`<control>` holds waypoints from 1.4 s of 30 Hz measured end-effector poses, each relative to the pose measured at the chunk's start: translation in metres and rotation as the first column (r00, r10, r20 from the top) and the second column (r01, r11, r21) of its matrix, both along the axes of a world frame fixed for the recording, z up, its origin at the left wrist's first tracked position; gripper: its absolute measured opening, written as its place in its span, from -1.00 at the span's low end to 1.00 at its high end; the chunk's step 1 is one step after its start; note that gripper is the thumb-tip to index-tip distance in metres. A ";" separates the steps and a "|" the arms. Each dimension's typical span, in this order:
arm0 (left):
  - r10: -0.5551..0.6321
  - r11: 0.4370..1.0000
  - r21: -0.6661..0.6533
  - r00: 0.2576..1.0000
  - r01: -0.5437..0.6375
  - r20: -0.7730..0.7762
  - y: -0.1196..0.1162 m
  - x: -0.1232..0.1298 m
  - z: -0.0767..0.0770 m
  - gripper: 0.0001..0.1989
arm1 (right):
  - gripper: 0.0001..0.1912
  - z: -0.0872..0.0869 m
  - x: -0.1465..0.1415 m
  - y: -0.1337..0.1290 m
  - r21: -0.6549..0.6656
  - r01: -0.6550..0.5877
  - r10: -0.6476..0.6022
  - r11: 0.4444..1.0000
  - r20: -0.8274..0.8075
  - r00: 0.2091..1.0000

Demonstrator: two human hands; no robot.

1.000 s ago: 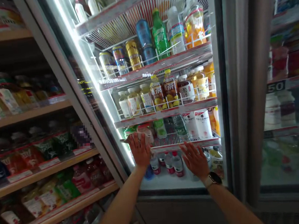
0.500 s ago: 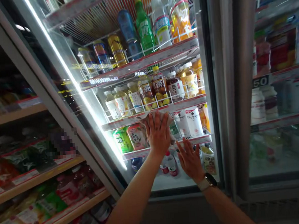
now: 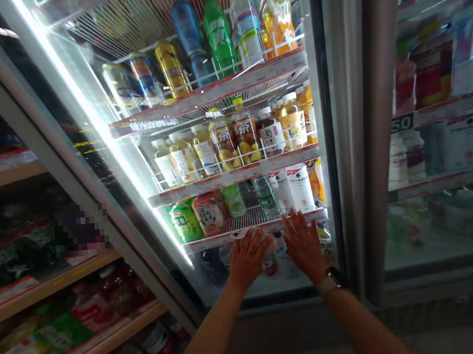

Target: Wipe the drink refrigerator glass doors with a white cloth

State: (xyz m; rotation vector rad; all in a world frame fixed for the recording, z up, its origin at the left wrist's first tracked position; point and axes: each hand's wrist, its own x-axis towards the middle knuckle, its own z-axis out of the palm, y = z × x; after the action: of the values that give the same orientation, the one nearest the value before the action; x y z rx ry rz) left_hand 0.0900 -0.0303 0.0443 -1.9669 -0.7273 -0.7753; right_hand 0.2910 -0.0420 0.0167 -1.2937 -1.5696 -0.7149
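My left hand (image 3: 249, 258) lies with its fingers over a pale cloth (image 3: 272, 244), pressing it flat against the glass door (image 3: 254, 293) of a lit drink fridge. Only the cloth's edges show around the fingers. To its right, my right hand (image 3: 303, 245) rests palm forward at the glass, fingers stretched and apart, holding nothing. A watch (image 3: 333, 278) is on the right wrist. Behind the glass, both hands overlap the lowest shelf edge (image 3: 209, 243), with bottles partly hidden behind them.
Fridge shelves hold tea bottles (image 3: 245, 130), cans (image 3: 171, 67), a green bottle (image 3: 217, 31) and white cartons (image 3: 300, 188). A metal door frame (image 3: 384, 132) stands at right beside another fridge section. At left are wooden-edged shelves (image 3: 80, 271) with packaged goods.
My left hand has slid down the glass with the cloth, uncovering bottles behind it. My right hand stays near the same spot, slightly higher. The view has shifted a little.
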 end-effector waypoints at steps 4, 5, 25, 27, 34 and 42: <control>0.032 0.999 -0.026 0.999 -0.032 -0.019 -0.001 -0.010 0.032 -0.47 | -0.28 0.005 0.004 -0.004 -0.019 -0.022 0.023 1.000 0.043 0.999; 0.047 0.999 -0.017 0.999 -0.046 0.023 0.000 -0.007 0.047 -0.45 | -0.28 0.006 0.004 -0.004 -0.018 -0.026 0.027 0.999 0.041 0.999; -0.031 0.999 0.018 0.999 0.030 0.027 0.006 0.017 -0.004 -0.47 | -0.30 -0.005 -0.025 0.015 0.110 0.052 -0.036 0.993 -0.141 0.989; -0.016 1.000 0.021 0.998 0.015 0.061 0.007 0.022 0.032 -0.46 | -0.30 -0.005 -0.026 0.016 0.125 0.046 -0.025 0.991 -0.160 0.987; -0.008 0.996 0.081 0.931 -0.023 0.365 0.020 0.056 0.125 -0.40 | -0.29 -0.004 -0.025 0.012 0.118 0.011 0.011 0.993 -0.181 0.983; 0.001 0.996 0.088 0.969 -0.024 0.247 0.011 0.046 0.000 -0.46 | -0.27 -0.007 -0.024 0.012 0.070 0.022 -0.012 0.997 -0.150 0.989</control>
State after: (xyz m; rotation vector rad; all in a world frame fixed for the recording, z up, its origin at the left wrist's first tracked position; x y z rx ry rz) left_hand 0.1362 -0.0189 0.0440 -1.8011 -0.8346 -1.0407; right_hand 0.2668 -0.0304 0.0102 -1.2793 -1.4025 -0.6631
